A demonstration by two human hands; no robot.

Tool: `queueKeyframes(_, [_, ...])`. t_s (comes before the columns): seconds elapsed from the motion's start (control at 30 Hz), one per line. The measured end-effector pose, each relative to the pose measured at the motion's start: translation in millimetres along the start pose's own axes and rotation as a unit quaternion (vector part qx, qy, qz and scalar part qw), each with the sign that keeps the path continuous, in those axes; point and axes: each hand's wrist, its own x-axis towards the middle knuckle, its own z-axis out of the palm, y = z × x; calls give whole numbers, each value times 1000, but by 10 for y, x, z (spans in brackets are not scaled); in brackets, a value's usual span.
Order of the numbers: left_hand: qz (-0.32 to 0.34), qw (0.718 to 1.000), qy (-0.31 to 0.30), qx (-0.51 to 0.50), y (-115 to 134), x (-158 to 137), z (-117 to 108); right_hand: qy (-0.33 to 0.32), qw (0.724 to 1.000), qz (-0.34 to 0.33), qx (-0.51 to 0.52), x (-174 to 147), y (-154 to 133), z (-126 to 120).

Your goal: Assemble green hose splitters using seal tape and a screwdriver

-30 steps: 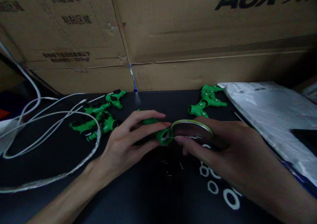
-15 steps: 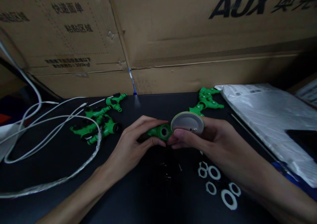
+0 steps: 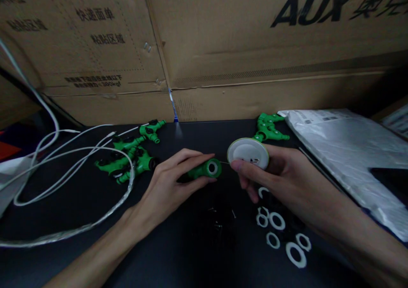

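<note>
My left hand [image 3: 174,177] is closed around a green plastic hose fitting [image 3: 200,170], pinched between fingers and thumb. The fitting's round open end, with a pale ring [image 3: 213,168] inside it, faces me. In my right hand [image 3: 274,169] is a round pin badge [image 3: 247,148] with a white back and a yellow-green rim, gripped at its lower edge by the thumb. A thin pin stretches left from the badge towards the fitting's mouth; whether its tip touches is too fine to tell. Several white rings [image 3: 277,221] lie below my right hand.
Green hose fittings [image 3: 142,162] lie in a cluster at the left, near a looped white cable [image 3: 86,226]. Other green fittings [image 3: 269,126] sit at the back right. A silvery plastic package [image 3: 344,148] is on the right. Cardboard boxes [image 3: 223,67] wall off the back.
My right hand has drawn the badge slightly right and up, away from the fitting. The fitting's open end now shows more fully. The view has shifted a little.
</note>
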Motion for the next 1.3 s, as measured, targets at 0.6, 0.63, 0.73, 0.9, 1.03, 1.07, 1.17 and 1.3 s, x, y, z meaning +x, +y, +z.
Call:
queueKeyframes(0.6, [84, 988, 106, 70, 147, -40, -56, 118, 950, -127, -261, -218, 63, 179])
queueKeyframes(0.63, [82, 989, 105, 67, 153, -39, -56, 119, 944, -139, -276, -223, 66, 180])
queueKeyframes(0.73, [82, 989, 103, 62, 172, -31, -54, 123, 930, -163, -306, -225, 71, 182])
queueKeyframes(0.9, [88, 988, 105, 65, 179, -28, -46, 123, 912, -198, -336, -219, 94, 189])
queueKeyframes(1.03, [81, 989, 104, 68, 169, -51, -34, 115, 902, -230, -347, -243, 113, 199])
queueKeyframes(1.07, [78, 989, 105, 68, 170, -56, -31, 115, 899, -237, -349, -251, 114, 202])
queueKeyframes(1.17, [86, 988, 110, 71, 183, -58, -25, 115, 891, -257, -357, -267, 115, 218])
queueKeyframes(1.3, [97, 986, 106, 79, 208, -45, -24, 111, 885, -264, -367, -278, 111, 241])
